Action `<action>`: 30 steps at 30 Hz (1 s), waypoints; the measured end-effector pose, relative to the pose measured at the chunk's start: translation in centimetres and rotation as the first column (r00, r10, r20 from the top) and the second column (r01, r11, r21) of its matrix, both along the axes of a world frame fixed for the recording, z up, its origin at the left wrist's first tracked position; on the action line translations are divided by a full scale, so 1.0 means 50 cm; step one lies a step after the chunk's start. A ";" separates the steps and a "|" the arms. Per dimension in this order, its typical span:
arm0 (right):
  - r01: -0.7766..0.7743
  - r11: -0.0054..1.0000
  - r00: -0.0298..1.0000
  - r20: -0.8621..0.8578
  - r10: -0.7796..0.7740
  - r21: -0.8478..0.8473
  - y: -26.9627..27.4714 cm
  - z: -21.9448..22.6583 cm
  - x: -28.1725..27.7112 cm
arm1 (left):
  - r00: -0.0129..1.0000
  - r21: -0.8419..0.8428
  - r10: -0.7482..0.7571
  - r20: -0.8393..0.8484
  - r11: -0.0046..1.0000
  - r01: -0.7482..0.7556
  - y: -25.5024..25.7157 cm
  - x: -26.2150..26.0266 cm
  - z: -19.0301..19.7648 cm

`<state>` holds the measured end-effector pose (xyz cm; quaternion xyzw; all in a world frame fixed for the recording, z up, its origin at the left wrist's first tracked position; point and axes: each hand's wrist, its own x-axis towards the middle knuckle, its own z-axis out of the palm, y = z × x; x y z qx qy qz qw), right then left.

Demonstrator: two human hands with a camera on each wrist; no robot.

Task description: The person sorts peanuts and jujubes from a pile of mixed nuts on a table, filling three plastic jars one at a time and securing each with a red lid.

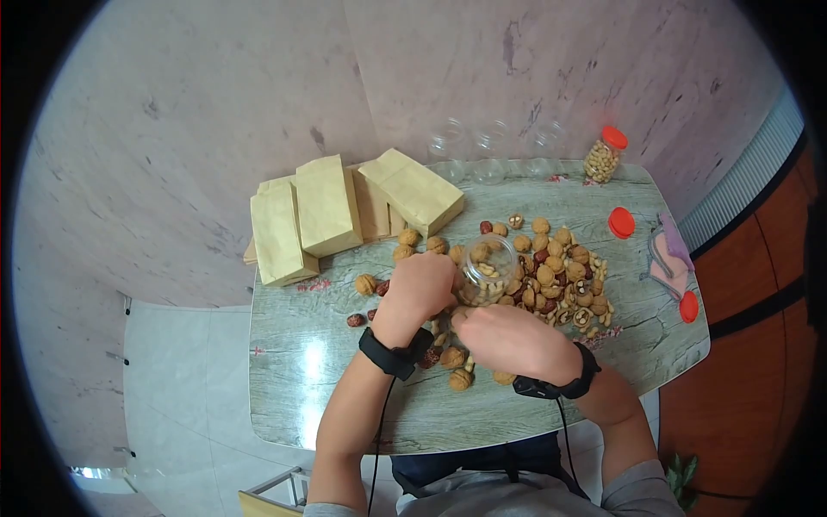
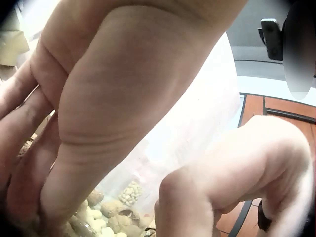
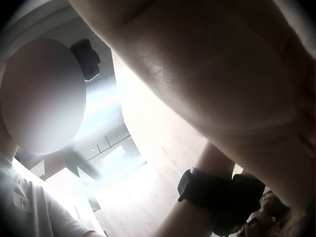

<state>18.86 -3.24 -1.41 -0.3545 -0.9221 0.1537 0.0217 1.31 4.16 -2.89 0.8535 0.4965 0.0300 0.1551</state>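
Note:
A clear jar (image 1: 487, 269) with peanuts in it stands among the nuts, its mouth uncovered. My left hand (image 1: 425, 286) is at the jar's left front, its thumb and fingers drawn together in the left wrist view. Close by, my right hand (image 1: 512, 340) is in front of the jar, fingers bent toward the left hand's fingertips. The fingertips overlap in the head view, and I cannot tell what lies between them. Beside the jar spreads a pile of walnuts (image 1: 546, 275), red dates and peanuts (image 1: 600, 326). Loose walnuts (image 1: 365, 284) and dates (image 1: 355, 320) lie left of my left hand.
Paper bags (image 1: 327, 207) lie at the back left. Along the back edge stand several clear jars (image 1: 490, 159) and a red-capped jar of peanuts (image 1: 604, 155). Red lids (image 1: 621, 222) and a pink and purple cloth (image 1: 669, 258) lie at the right.

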 end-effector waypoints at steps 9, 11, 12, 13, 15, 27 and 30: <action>-0.001 0.993 0.999 -0.041 0.006 0.117 0.008 -0.050 -0.038 | 0.996 0.014 -0.001 -0.087 1.000 0.003 0.016 -0.012 -0.013; 0.033 0.991 0.999 -0.043 -0.028 0.127 0.004 -0.052 -0.047 | 0.996 -0.051 -0.005 -0.087 0.999 0.001 0.010 -0.030 0.022; 0.056 0.990 0.998 -0.018 -0.054 0.132 0.003 -0.051 -0.052 | 0.999 -0.041 0.026 -0.021 0.999 -0.027 0.005 -0.043 0.040; 0.080 0.987 0.997 0.007 -0.082 0.136 0.000 -0.051 -0.054 | 0.997 -0.034 0.056 0.044 0.998 -0.054 0.000 -0.054 0.058; 0.093 0.986 0.995 0.008 -0.095 0.141 -0.002 -0.058 -0.055 | 0.983 -0.075 0.073 0.166 0.995 -0.062 -0.011 -0.071 0.103; 0.038 0.995 0.994 -0.103 -0.028 0.087 0.006 0.021 0.006 | 0.860 0.301 -0.096 0.502 0.951 -0.069 -0.040 -0.008 0.133; 0.153 0.986 0.949 -0.288 -0.126 0.074 0.002 0.123 0.049 | 0.918 0.176 -0.006 0.397 0.982 -0.070 -0.044 -0.045 0.136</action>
